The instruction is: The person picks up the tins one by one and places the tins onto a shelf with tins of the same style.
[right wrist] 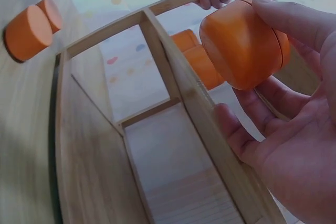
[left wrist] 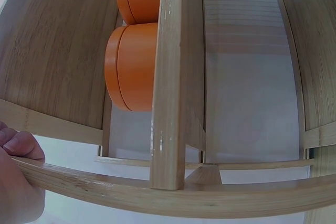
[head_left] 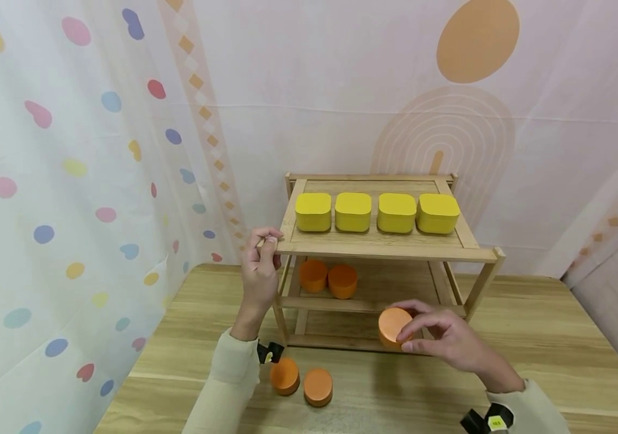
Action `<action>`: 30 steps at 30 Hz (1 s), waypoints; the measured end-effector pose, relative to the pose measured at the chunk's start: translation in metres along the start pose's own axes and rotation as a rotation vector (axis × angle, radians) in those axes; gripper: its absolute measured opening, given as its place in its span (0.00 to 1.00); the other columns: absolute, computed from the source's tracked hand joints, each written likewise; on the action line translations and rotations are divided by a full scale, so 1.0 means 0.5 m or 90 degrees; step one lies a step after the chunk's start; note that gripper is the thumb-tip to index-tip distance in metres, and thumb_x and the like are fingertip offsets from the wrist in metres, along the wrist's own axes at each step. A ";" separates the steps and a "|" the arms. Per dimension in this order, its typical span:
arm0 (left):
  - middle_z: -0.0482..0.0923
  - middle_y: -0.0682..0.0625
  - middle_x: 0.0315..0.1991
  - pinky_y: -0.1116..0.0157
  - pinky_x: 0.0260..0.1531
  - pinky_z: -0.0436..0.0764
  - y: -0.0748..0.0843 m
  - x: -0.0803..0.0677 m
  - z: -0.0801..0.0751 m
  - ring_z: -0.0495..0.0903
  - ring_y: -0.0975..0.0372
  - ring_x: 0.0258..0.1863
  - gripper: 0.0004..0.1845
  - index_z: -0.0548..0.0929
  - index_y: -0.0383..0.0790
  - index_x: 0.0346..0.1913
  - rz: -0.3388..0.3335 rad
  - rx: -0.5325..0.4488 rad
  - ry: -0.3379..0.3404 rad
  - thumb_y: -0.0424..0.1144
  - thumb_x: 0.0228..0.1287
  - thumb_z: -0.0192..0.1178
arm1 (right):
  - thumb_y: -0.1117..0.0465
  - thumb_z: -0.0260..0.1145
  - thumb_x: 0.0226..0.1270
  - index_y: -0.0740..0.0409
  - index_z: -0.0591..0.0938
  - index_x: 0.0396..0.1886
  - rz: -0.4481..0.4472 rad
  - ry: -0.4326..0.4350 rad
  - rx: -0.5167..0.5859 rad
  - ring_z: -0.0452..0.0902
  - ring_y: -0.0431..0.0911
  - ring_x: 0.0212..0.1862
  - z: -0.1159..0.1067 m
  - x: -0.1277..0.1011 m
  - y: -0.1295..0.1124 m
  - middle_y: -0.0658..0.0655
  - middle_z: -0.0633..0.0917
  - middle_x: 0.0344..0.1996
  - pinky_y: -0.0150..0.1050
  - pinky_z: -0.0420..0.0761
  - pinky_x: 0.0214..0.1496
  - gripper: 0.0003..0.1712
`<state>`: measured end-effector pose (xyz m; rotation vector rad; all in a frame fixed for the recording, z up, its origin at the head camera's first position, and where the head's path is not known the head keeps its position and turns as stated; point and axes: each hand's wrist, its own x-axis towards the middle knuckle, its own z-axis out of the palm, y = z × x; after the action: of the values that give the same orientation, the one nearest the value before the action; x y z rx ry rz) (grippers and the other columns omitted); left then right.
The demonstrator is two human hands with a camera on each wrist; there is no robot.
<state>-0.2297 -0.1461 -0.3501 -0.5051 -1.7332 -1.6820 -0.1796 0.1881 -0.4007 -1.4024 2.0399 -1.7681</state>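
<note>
A two-tier wooden rack (head_left: 374, 246) stands on the table. My left hand (head_left: 261, 260) grips the front left corner of its top shelf; the left wrist view shows the fingers (left wrist: 18, 148) curled over the rail (left wrist: 157, 195). My right hand (head_left: 439, 334) holds a round orange tin (head_left: 394, 327) (right wrist: 242, 43) in front of the rack's lower shelf, fingers curled round it. Two orange tins (head_left: 328, 279) (left wrist: 134, 64) sit on the lower shelf at its left. Two more orange tins (head_left: 302, 381) (right wrist: 29, 30) lie on the table near my left sleeve.
Several yellow square tins (head_left: 376, 212) line the top shelf in a row. The wooden table (head_left: 536, 337) runs to a dotted curtain (head_left: 70, 199) at the left and a patterned backdrop (head_left: 450, 108) behind the rack.
</note>
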 end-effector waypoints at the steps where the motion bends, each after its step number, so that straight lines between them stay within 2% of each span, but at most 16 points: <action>1: 0.61 0.49 0.13 0.71 0.17 0.65 0.000 0.000 0.000 0.61 0.64 0.14 0.13 0.74 0.27 0.43 -0.001 0.001 0.000 0.34 0.76 0.43 | 0.81 0.63 0.60 0.57 0.86 0.42 -0.001 0.003 -0.006 0.73 0.43 0.63 -0.002 0.003 -0.001 0.58 0.76 0.62 0.35 0.77 0.56 0.19; 8: 0.61 0.48 0.13 0.71 0.17 0.64 0.001 0.001 0.002 0.61 0.63 0.14 0.13 0.74 0.26 0.43 0.003 -0.001 0.000 0.34 0.76 0.43 | 0.79 0.65 0.60 0.54 0.87 0.41 0.013 0.042 -0.043 0.74 0.42 0.62 -0.014 0.016 -0.006 0.54 0.77 0.61 0.33 0.77 0.55 0.18; 12: 0.60 0.47 0.13 0.71 0.17 0.64 0.001 0.001 0.002 0.61 0.64 0.14 0.13 0.74 0.26 0.43 0.004 -0.002 0.001 0.34 0.76 0.43 | 0.79 0.64 0.60 0.55 0.87 0.42 0.014 0.046 -0.044 0.73 0.42 0.62 -0.018 0.024 -0.005 0.57 0.77 0.61 0.34 0.76 0.56 0.17; 18: 0.61 0.47 0.12 0.71 0.17 0.64 -0.001 0.002 0.001 0.61 0.65 0.14 0.12 0.74 0.26 0.43 0.012 -0.004 0.000 0.33 0.76 0.43 | 0.75 0.65 0.63 0.58 0.87 0.41 0.055 0.063 -0.038 0.70 0.40 0.64 -0.021 0.038 -0.005 0.57 0.77 0.60 0.33 0.77 0.57 0.13; 23: 0.61 0.46 0.13 0.71 0.17 0.64 -0.002 0.002 0.001 0.61 0.65 0.14 0.12 0.74 0.26 0.43 0.018 -0.002 -0.002 0.33 0.76 0.42 | 0.73 0.66 0.63 0.58 0.88 0.41 0.068 0.074 -0.070 0.68 0.37 0.65 -0.020 0.053 -0.001 0.55 0.86 0.47 0.32 0.74 0.59 0.10; 25: 0.61 0.45 0.13 0.71 0.17 0.64 -0.001 0.002 0.001 0.61 0.65 0.14 0.12 0.74 0.26 0.43 0.017 -0.002 -0.002 0.33 0.76 0.42 | 0.72 0.66 0.64 0.59 0.88 0.41 0.071 0.074 -0.067 0.73 0.38 0.61 -0.020 0.058 0.001 0.54 0.87 0.42 0.34 0.76 0.57 0.09; 30: 0.60 0.46 0.13 0.71 0.16 0.63 -0.001 0.003 0.001 0.61 0.65 0.14 0.13 0.74 0.26 0.43 0.015 -0.004 -0.003 0.33 0.76 0.42 | 0.70 0.66 0.66 0.64 0.86 0.42 0.109 0.085 -0.054 0.81 0.41 0.43 -0.020 0.069 0.005 0.50 0.87 0.40 0.37 0.82 0.44 0.07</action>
<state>-0.2309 -0.1456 -0.3494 -0.5295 -1.7194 -1.6718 -0.2069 0.1719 -0.3835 -1.1183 2.2507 -1.7665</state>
